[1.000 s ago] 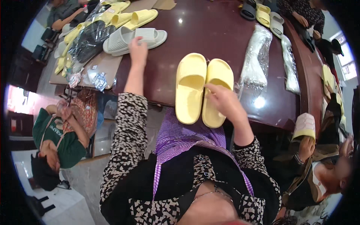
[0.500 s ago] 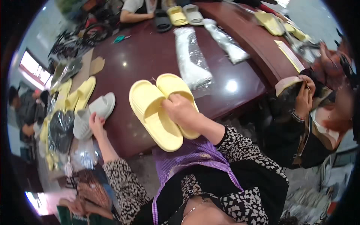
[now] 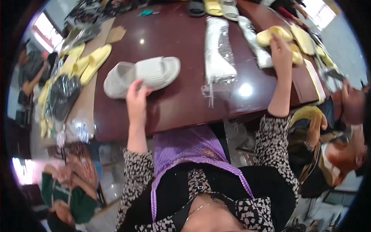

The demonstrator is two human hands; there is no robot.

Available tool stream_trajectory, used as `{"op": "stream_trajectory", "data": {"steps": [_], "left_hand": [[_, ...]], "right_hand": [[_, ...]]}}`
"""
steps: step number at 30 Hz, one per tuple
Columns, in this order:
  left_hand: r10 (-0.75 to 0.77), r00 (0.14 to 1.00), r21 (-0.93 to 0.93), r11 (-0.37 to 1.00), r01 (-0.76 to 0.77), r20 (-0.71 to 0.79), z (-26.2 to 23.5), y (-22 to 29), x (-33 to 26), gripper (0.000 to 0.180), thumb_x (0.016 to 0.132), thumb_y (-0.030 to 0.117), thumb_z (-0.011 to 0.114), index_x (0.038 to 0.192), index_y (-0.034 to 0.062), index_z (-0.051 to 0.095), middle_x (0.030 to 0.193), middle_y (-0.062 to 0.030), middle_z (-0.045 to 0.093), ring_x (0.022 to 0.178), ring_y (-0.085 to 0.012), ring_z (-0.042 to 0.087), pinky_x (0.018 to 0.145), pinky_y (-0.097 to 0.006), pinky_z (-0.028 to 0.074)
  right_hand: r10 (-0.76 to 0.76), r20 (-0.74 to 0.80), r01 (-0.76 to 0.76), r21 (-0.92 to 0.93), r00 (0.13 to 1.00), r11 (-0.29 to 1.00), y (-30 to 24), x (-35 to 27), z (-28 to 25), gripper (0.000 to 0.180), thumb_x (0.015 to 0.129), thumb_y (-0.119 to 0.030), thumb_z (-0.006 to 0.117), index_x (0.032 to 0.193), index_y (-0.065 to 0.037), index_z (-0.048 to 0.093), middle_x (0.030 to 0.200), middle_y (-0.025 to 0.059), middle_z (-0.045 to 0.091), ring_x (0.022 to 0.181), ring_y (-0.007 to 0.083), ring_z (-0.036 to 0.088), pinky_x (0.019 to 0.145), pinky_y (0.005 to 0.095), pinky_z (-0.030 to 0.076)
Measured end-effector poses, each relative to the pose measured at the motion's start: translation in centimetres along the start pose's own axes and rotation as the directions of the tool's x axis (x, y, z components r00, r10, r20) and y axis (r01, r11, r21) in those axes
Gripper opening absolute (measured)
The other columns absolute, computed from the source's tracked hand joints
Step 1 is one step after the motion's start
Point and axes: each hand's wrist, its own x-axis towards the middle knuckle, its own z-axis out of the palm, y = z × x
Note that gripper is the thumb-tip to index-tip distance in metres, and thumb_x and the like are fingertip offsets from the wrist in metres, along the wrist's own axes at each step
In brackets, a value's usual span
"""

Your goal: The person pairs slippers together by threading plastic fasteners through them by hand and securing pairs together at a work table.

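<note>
My left hand (image 3: pixel 136 97) rests on the near edge of a pair of pale grey slide slippers (image 3: pixel 143 74) lying side by side on the dark brown table (image 3: pixel 181 100). My right hand (image 3: pixel 281 49) reaches far to the right and grips a pair of pale yellow slide slippers (image 3: pixel 275 35) next to other yellow slippers (image 3: pixel 307 42). A long clear plastic bag (image 3: pixel 219 54) lies on the table between my two hands.
More yellow slippers (image 3: pixel 89 63) and clear bags (image 3: pixel 63 94) lie on cardboard at the table's left side. Dark and yellow slippers (image 3: pixel 211 7) sit at the far edge. A seated person (image 3: pixel 340 131) at the right holds a yellow slipper (image 3: pixel 307 114). Another person (image 3: pixel 67 189) crouches at lower left.
My right hand has carried the yellow pair from in front of me far to the right. My left hand has drawn the grey pair toward the table's middle. The view has swung left.
</note>
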Motion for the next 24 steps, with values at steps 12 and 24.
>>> {"op": "stream_trajectory", "data": {"steps": [12,24], "left_hand": [[0.229,0.972,-0.077,0.971,-0.225,0.047,4.3,-1.3,-5.2,0.024,0.088,0.002,0.056,0.112,-0.0034,0.053,0.113,-0.0075,0.054,0.082,-0.0101,0.059,0.073,-0.022,0.048],[-0.153,0.967,-0.203,0.973,0.111,-0.205,-0.4,-2.2,-5.0,0.051,0.089,0.012,0.054,0.133,-0.0038,0.034,0.126,-0.0153,0.048,0.107,-0.0208,0.053,0.091,-0.031,0.044]], "right_hand": [[0.214,0.824,-0.851,0.514,0.525,0.112,-14.4,-16.3,12.1,0.032,0.095,-0.022,0.052,0.113,0.005,0.052,0.086,0.0124,0.065,0.066,0.0139,0.063,0.055,0.023,0.05],[0.084,0.454,-0.41,0.692,0.887,0.595,-19.2,-22.1,7.7,0.028,0.09,-0.016,0.06,0.106,0.005,0.05,0.085,0.0099,0.064,0.067,0.0157,0.063,0.058,0.0252,0.049]]}}
